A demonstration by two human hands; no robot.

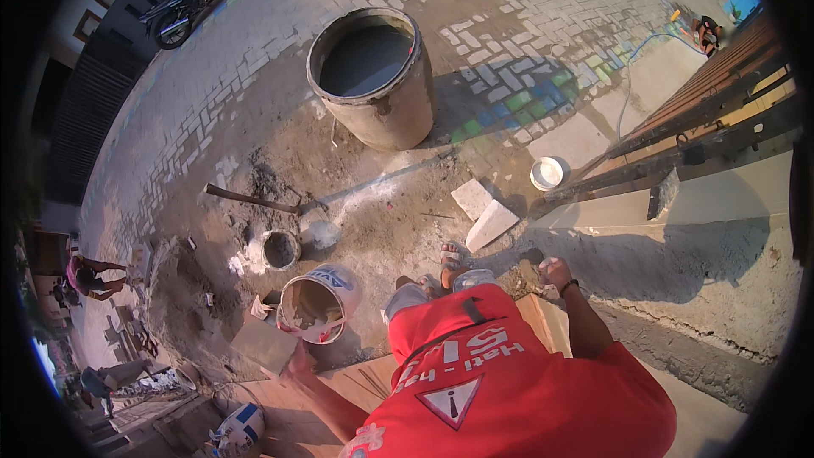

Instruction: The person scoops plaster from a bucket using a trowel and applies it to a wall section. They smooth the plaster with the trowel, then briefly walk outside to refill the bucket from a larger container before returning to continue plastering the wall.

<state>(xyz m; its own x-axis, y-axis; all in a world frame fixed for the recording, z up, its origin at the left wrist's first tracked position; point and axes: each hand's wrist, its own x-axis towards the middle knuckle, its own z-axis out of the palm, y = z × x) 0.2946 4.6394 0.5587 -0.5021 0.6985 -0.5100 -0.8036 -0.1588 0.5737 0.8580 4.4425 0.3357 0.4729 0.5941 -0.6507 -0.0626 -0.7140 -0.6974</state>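
Observation:
My left hand (298,364) grips the edge of a flat, square tan board (264,342). That board is tilted just left of a white bucket (345,284), which holds grey-brown mortar and lies partly toward me. My right hand (555,273) is closed in a fist beside the low wall on the right, with a dark band at the wrist. A small dark grey shape (532,256) shows by its knuckles; whether the hand holds it, I cannot make out. Below that hand stands a light tan panel (547,322), partly behind my red shirt.
A large concrete tub (386,123) of grey water stands ahead. Nearer lie a small bucket (281,250), a wooden handle (252,198), two pale slabs (492,225) and a white pail (547,173). A sand heap (182,288) is at left; a metal fence (695,140) runs right. Other people are farther off.

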